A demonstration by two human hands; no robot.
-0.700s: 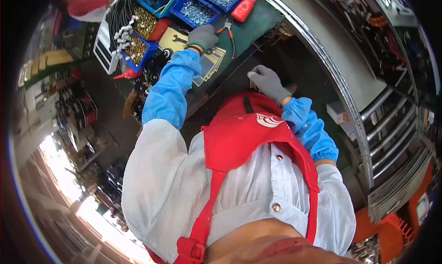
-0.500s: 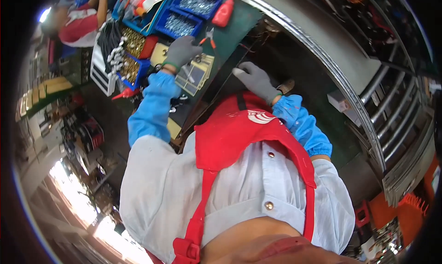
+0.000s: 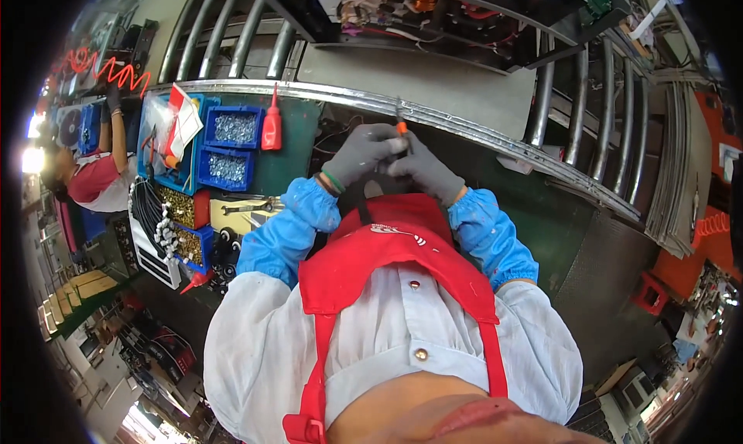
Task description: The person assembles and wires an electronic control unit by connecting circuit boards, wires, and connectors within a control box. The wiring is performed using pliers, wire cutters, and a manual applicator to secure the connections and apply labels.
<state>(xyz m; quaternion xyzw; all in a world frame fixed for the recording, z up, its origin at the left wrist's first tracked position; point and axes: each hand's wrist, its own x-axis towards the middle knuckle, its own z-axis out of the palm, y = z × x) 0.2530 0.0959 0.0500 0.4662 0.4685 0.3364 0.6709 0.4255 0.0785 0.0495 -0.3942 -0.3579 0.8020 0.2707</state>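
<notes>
My left hand (image 3: 362, 154) and my right hand (image 3: 428, 171), both in grey gloves, are close together in front of the red apron. A pair of orange-handled pliers (image 3: 402, 127) stands up between them, jaws pointing away from me. My right hand's fingers are closed round the lower handles, which are mostly hidden. The fingertips of my left hand are pressed together right beside the handles; what they pinch, if anything, is hidden. To the left, a wrench (image 3: 249, 207) lies on a pale yellow sheet (image 3: 238, 221).
Blue bins of silver screws (image 3: 234, 129) and a red squeeze bottle (image 3: 272, 127) stand on the green bench at left. Brass parts (image 3: 176, 206) sit nearby. Beyond a metal rail (image 3: 340, 94) are rollers and an open machine chassis (image 3: 433, 18). A co-worker (image 3: 97, 173) is at far left.
The view has turned toward the rail and rollers. My left hand has left the bench and come over to my right hand. The pliers, earlier lying on the bench, are now up between my hands.
</notes>
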